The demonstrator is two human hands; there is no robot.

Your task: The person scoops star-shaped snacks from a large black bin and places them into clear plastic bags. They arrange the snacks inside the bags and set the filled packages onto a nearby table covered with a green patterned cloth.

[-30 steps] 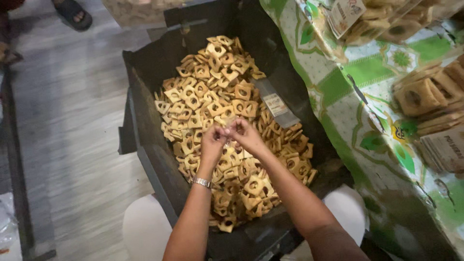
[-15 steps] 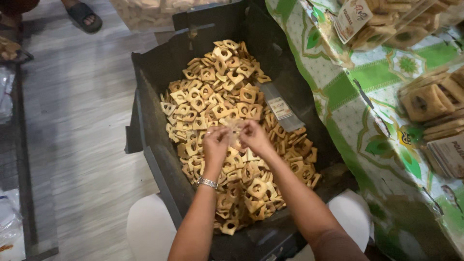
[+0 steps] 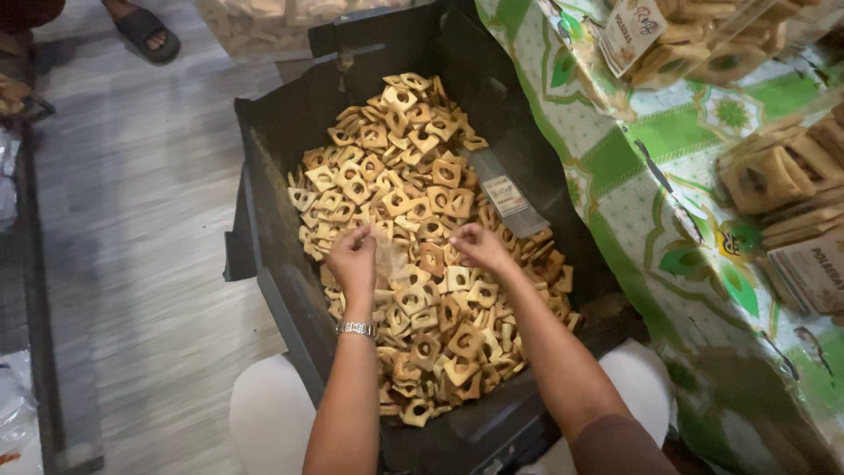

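A black bin [image 3: 264, 185] lined with dark plastic holds a deep pile of square brown crackers [image 3: 396, 167], each with a hole in the middle. Both my hands hover over the middle of the pile. My left hand [image 3: 354, 262], with a metal watch at the wrist, is pinched on what looks like a thin clear plastic bag [image 3: 388, 255] hanging beside it. My right hand [image 3: 479, 246] is a short way to the right, fingers curled down onto the crackers. Whether it holds any is hidden.
A flat clear packet with a label [image 3: 505, 195] lies on the pile's right side. A table under a green and white flowered cloth [image 3: 651, 176] stands at right, with sealed bags of crackers [image 3: 778, 176] on it. Another person's sandalled foot [image 3: 141, 31] rests at top left.
My hands were close together over the pile and have moved apart, the left one to the left and the right one to the right. The view has shifted slightly.
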